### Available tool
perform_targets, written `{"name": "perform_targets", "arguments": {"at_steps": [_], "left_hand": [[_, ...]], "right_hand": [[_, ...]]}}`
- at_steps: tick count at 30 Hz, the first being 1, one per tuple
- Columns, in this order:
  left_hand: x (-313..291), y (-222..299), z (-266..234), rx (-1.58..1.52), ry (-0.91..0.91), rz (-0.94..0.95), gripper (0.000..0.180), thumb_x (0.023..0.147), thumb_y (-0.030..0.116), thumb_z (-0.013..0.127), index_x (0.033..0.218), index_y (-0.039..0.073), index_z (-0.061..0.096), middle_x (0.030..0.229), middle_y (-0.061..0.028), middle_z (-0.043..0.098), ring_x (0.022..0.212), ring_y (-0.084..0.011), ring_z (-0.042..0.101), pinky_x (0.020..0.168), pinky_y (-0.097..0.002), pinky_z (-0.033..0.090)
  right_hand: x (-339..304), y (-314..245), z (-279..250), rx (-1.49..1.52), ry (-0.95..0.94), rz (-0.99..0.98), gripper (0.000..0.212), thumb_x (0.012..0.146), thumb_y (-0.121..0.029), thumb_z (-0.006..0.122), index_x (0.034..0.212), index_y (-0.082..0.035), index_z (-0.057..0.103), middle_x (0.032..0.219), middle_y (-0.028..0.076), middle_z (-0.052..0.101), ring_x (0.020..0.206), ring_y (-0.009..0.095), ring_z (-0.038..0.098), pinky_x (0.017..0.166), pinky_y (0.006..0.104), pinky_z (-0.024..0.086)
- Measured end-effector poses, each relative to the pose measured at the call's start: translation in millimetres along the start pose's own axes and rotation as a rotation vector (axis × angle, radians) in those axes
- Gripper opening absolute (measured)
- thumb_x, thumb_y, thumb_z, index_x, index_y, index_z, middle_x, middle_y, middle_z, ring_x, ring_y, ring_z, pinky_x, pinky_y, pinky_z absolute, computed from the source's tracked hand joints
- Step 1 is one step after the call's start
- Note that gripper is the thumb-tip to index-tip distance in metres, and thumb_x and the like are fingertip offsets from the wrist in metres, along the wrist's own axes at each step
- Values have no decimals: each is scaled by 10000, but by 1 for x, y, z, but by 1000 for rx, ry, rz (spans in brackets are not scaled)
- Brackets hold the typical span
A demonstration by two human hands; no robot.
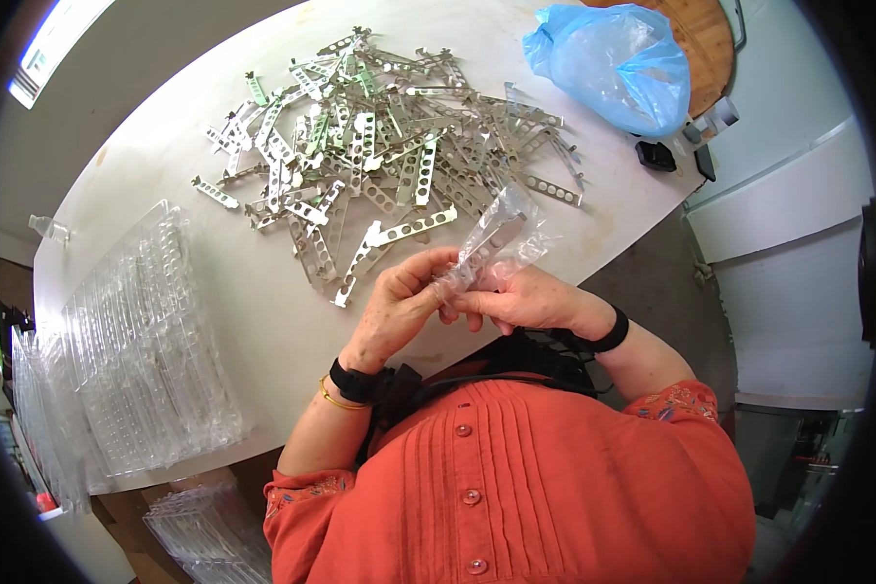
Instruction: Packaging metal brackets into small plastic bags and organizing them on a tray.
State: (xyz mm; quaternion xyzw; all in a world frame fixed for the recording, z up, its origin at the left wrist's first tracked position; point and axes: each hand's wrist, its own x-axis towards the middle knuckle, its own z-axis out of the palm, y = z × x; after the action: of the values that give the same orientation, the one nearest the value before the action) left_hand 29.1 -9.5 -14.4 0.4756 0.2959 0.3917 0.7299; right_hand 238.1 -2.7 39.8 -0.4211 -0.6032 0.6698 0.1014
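Observation:
Close to my body, both hands grip a small clear plastic bag (pixel 528 222). Inside it shows a perforated metal bracket (pixel 494 243), tilted up and away to the right. My left hand (pixel 409 294) pinches the bag's near end with thumb and fingers. From the other side, my right hand (pixel 535 300) is closed on the same bag, its fingertips partly hidden behind the plastic. Just beyond my hands lies a big heap of similar metal brackets (pixel 360 146), each a strip with a row of round holes. One loose bracket (pixel 415 227) rests just beyond my left hand.
Stacked clear plastic trays (pixel 151 341) cover the table's left side, and more trays (pixel 209 530) sit below its edge. A blue plastic bag (pixel 613 68) stands at the far right, near a small black object (pixel 655 156). The white table's (pixel 594 234) edge curves along the right.

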Motion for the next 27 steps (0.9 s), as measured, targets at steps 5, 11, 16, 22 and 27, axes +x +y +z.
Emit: {"name": "perform_targets", "arguments": {"at_steps": [5,11,16,22,27], "left_hand": [[0,-3,-2,-33,28,7,302,985,72,628,1279,11,593,986,-54,698,759,-100,636,677,-259,541],[0,0,0,-29,73,-24,261,978,82,639,1221,4,590,967,-55,694,755,-102,640,677,-260,545],[1,-1,-1,-29,82,-14,241,979,80,635,1203,5,590,966,-49,693,753,-99,638,678,-256,544],[0,-1,-3,-15,84,1,223,979,72,633,1188,7,591,958,-39,686,757,-93,635,679,-251,540],[-1,-1,-1,21,79,24,213,980,65,628,1181,5,591,943,-32,677,751,-88,627,676,-248,534]], "right_hand": [[-13,10,-11,-70,152,-180,403,931,-283,727,1230,-48,595,975,22,666,823,58,603,693,204,495],[-22,8,-20,256,418,-305,264,966,-188,695,1185,-64,617,966,-8,641,824,62,581,743,229,492],[-14,18,-8,226,499,-322,174,981,-108,653,1145,-63,620,881,-25,626,752,47,581,689,212,491],[-17,11,-9,156,546,-378,168,978,-86,627,1139,-40,608,904,-22,623,816,53,587,744,226,494],[-29,-6,-20,210,592,-400,179,1002,-143,614,1139,-29,625,921,-17,624,856,64,587,786,236,493]]}}
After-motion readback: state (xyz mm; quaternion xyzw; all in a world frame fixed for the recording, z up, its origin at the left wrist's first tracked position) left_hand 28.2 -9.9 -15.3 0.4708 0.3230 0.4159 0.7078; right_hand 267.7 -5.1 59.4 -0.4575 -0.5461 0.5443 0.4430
